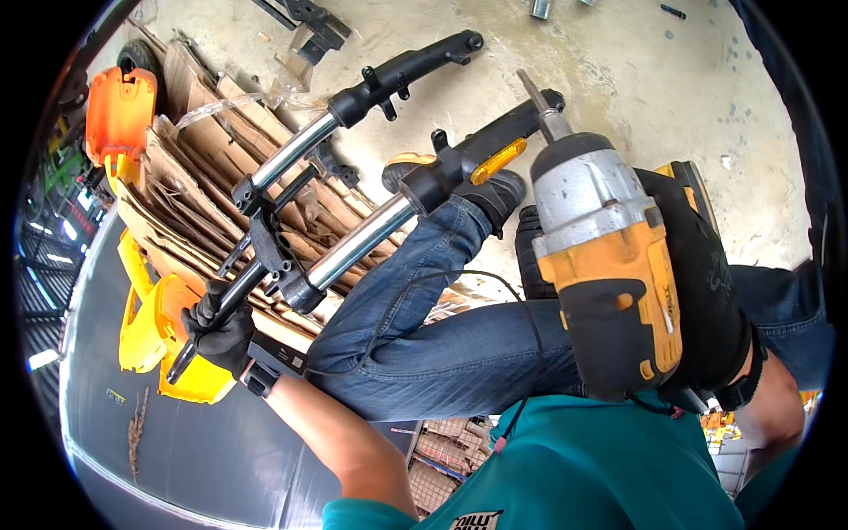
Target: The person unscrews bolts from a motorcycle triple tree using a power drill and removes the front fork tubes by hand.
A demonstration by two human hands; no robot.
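My left hand (217, 331), in a black glove, is wrapped round the black steering stem of a motorcycle front fork (362, 243). The fork slants up and to the right, with two chrome tubes and black lower legs. An orange reflector (499, 162) sits on the nearer leg. Close to the camera, my right hand (702, 283), also gloved, grips a yellow, black and grey cordless impact wrench (609, 265). The wrench's bit points up toward the end of the nearer fork leg; whether they touch I cannot tell. Most of my right fingers are hidden behind the tool.
Flattened cardboard (181, 190) is stacked at the left, beside yellow plastic panels (168, 327) and an orange panel (119, 110). A dark flat surface (106, 353) lies at lower left. Black metal parts (318, 31) rest on the concrete floor (618, 53). A cable (521, 305) crosses my legs.
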